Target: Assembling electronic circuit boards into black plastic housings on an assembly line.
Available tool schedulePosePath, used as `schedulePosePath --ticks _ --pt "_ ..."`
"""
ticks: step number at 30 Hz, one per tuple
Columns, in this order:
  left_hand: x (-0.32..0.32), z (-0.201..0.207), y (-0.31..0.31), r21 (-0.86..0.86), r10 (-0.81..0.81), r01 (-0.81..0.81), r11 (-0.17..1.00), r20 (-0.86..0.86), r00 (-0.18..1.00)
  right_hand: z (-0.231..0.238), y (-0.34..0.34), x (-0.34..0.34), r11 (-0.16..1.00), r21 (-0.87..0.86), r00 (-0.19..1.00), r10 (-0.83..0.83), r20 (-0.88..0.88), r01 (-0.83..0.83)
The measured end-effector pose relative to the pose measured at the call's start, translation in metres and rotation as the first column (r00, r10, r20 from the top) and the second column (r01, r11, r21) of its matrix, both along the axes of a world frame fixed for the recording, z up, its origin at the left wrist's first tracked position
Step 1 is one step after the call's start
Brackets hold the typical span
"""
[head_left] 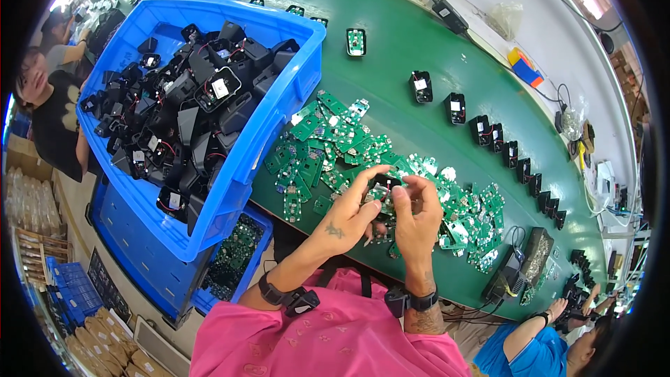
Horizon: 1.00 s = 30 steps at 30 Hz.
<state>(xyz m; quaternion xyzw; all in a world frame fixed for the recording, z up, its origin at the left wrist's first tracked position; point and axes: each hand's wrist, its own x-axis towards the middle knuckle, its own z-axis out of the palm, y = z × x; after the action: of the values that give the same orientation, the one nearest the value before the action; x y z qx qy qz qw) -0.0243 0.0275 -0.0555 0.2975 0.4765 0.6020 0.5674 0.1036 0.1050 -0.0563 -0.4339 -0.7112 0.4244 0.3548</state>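
Note:
Both hands meet over a pile of green circuit boards [349, 136] spread along the near side of the table. Between my fingers is a small black plastic housing [384, 183], with a bit of red wire showing; much of it is hidden by the fingers. My left hand [352, 208] grips it from the left with thumb and forefinger. From the right, my right hand [417, 213] closes on it, thumb on top. A large blue bin [241, 202] to the left is heaped with black housings [188, 126], some showing white parts and red wires.
A housing with a green board [356, 42] stands on the green table [391, 0]. Other black housings [455, 108] run in a curved row to the right. A blue crate of boards [237, 251] sits below the bin. A person in blue [523, 349] works at right, another person [59, 119] at left.

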Motion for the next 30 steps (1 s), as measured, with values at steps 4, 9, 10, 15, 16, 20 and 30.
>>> schedulePosePath --ticks 4,9,10,15,16,20,30 --pt "0.001 0.002 -0.002 -0.057 0.009 -0.016 0.998 -0.106 0.994 0.011 -0.006 0.007 0.954 0.289 0.997 -0.075 -0.024 0.079" --pt "0.009 0.003 -0.003 0.021 0.017 -0.009 1.000 -0.443 0.896 0.030 -0.018 0.003 0.935 -0.350 0.984 -0.002 -0.178 -0.062" --pt "0.011 0.001 -0.004 0.099 0.081 -0.035 0.995 -0.519 0.851 0.029 -0.018 0.003 0.926 -0.368 0.982 0.016 -0.189 -0.086" --pt "0.012 0.002 -0.006 0.031 0.031 -0.020 0.999 -0.429 0.903 0.023 -0.023 0.006 0.944 -0.287 0.965 0.091 -0.244 -0.161" --pt "0.014 0.000 -0.007 0.073 0.094 -0.068 0.995 -0.435 0.896 0.020 -0.024 0.006 0.994 -0.052 0.989 0.084 -0.124 -0.091" --pt "0.011 0.007 -0.012 0.102 0.170 -0.138 0.985 -0.471 0.865 0.030 -0.024 0.008 0.958 0.260 0.988 0.095 0.121 -0.124" --pt "0.008 0.020 -0.018 0.277 0.188 0.007 0.961 -0.669 0.719 0.050 -0.005 0.026 0.931 0.000 0.923 0.362 0.131 -0.365"
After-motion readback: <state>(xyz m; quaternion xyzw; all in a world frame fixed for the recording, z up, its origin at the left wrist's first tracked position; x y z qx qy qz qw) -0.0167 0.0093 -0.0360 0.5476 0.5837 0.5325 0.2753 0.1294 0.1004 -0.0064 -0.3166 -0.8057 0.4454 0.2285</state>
